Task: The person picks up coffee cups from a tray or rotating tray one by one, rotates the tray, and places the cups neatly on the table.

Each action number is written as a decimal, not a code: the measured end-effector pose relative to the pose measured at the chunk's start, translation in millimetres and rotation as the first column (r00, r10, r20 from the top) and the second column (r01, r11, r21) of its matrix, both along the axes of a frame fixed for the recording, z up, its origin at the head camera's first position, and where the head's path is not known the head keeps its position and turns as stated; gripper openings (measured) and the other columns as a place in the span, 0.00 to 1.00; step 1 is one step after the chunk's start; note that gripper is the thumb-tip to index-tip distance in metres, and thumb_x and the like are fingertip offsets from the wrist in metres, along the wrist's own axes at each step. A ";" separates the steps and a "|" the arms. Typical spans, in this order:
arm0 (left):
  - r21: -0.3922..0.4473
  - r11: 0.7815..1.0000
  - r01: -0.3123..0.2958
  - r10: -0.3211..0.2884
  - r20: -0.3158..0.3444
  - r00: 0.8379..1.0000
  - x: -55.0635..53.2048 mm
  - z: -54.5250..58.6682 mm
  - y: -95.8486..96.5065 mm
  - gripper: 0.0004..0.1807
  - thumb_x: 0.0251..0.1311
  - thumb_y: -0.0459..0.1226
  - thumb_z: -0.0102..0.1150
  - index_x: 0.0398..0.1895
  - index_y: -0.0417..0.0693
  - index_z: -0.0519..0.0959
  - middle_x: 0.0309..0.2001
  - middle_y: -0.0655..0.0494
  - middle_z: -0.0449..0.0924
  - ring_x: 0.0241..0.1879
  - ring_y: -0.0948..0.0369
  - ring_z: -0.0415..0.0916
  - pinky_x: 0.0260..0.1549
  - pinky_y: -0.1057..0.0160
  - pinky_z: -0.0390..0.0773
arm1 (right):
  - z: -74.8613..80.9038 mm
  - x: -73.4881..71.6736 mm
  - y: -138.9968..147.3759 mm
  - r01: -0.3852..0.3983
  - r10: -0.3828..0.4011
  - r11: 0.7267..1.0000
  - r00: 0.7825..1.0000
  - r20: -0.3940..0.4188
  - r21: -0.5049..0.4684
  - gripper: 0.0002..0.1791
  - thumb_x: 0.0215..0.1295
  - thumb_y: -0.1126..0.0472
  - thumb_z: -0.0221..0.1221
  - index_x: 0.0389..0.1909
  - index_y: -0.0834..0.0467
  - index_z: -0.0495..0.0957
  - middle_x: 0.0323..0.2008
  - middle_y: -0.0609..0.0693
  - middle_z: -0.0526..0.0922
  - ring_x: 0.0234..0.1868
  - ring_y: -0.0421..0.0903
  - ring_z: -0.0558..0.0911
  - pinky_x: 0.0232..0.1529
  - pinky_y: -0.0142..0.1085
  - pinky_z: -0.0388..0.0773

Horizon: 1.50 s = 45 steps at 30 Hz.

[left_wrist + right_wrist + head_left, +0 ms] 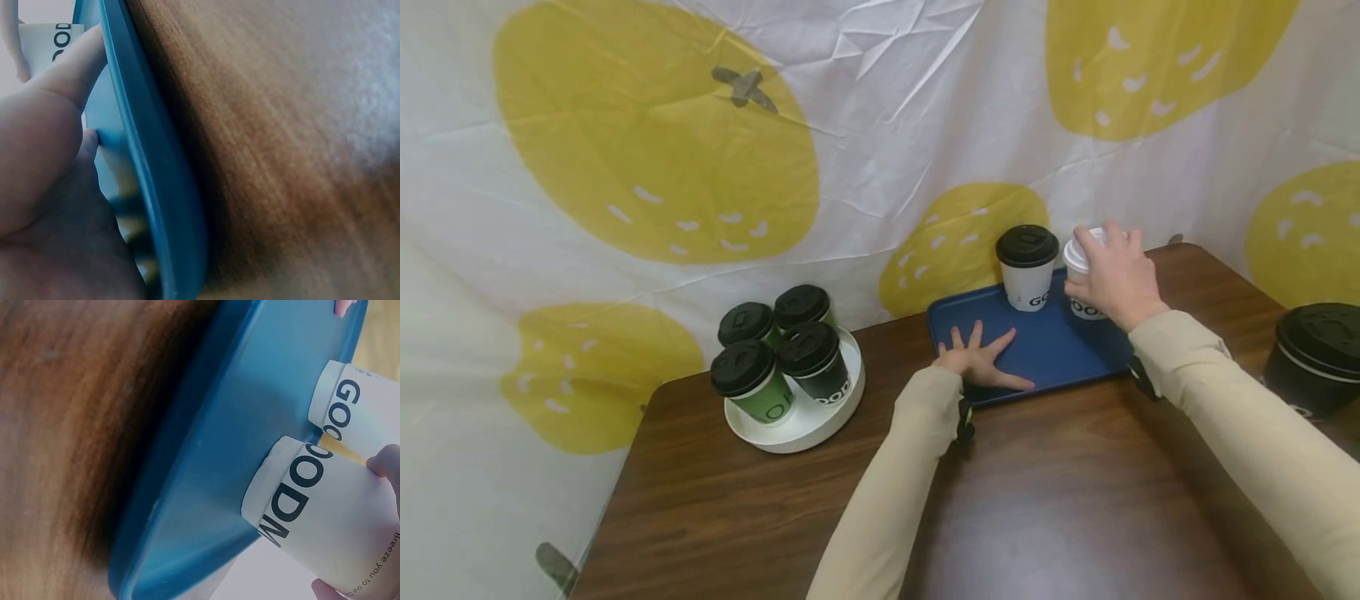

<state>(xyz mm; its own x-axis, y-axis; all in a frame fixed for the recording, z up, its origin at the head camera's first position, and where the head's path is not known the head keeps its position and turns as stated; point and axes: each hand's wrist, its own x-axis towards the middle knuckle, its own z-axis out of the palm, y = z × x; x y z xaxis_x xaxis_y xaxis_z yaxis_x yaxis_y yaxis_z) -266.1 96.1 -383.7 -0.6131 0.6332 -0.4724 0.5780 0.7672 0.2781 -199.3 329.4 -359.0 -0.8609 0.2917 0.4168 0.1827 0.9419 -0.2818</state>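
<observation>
My right hand (1120,279) grips a white paper cup with a white lid (1077,260) from above, at the right part of a blue tray (1052,362). In the right wrist view, fingertips show on both sides of this white cup (331,512); its base is at the tray surface. To its left on the tray stands a white cup with a black lid (1028,279). My left hand (981,364) lies with fingers spread over the tray's left end. The left wrist view shows its thumb (81,65) straight along the tray's near rim.
A round white tray (797,442) on the left holds several black-lidded cups, green and black ones (767,396). At the right edge stands a larger dark cup (1318,358). A lemon-print cloth (865,142) hangs behind the brown wooden table (730,517).
</observation>
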 end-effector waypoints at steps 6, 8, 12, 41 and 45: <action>0.007 1.000 -0.005 0.005 0.007 1.000 1.4 1.2 -1.7 0.51 0.62 0.70 0.56 0.83 0.82 0.40 0.86 0.54 0.22 0.83 0.39 0.19 0.82 0.36 0.33 | -0.4 4.6 -4.0 -0.002 0.003 1.000 1.000 0.008 -0.001 0.42 0.60 0.53 0.71 0.72 0.57 0.62 0.68 0.75 0.62 0.62 0.77 0.64 0.41 0.72 0.79; 0.009 1.000 -0.007 0.007 0.008 1.000 1.6 1.2 -1.9 0.51 0.62 0.70 0.57 0.83 0.82 0.41 0.86 0.54 0.22 0.83 0.38 0.19 0.82 0.36 0.33 | -1.0 6.8 -5.2 -0.003 0.003 1.000 1.000 0.001 0.004 0.43 0.59 0.53 0.71 0.72 0.57 0.62 0.68 0.75 0.62 0.62 0.77 0.64 0.41 0.72 0.80; 0.011 1.000 -0.011 0.011 0.013 1.000 1.2 0.3 -1.8 0.51 0.62 0.70 0.57 0.83 0.82 0.41 0.86 0.54 0.22 0.83 0.38 0.18 0.81 0.35 0.33 | -2.6 11.4 -7.4 -0.002 0.002 1.000 1.000 -0.009 0.013 0.43 0.59 0.54 0.72 0.72 0.58 0.62 0.68 0.75 0.62 0.61 0.78 0.65 0.40 0.72 0.80; 0.015 1.000 -0.014 0.013 0.007 1.000 1.1 -0.4 1.3 0.52 0.61 0.70 0.57 0.83 0.82 0.42 0.86 0.53 0.22 0.83 0.38 0.19 0.81 0.35 0.32 | 0.2 43.6 -21.9 0.002 -0.002 1.000 1.000 0.028 0.023 0.41 0.60 0.53 0.71 0.71 0.57 0.63 0.68 0.75 0.62 0.61 0.78 0.64 0.41 0.72 0.81; 0.010 1.000 -0.013 0.013 0.007 1.000 1.5 0.2 1.6 0.52 0.61 0.70 0.57 0.83 0.81 0.41 0.86 0.53 0.22 0.83 0.38 0.19 0.81 0.35 0.32 | 0.4 51.5 -23.4 -0.008 0.007 0.999 1.000 0.013 0.036 0.40 0.59 0.53 0.71 0.70 0.57 0.64 0.66 0.75 0.64 0.59 0.78 0.65 0.36 0.70 0.81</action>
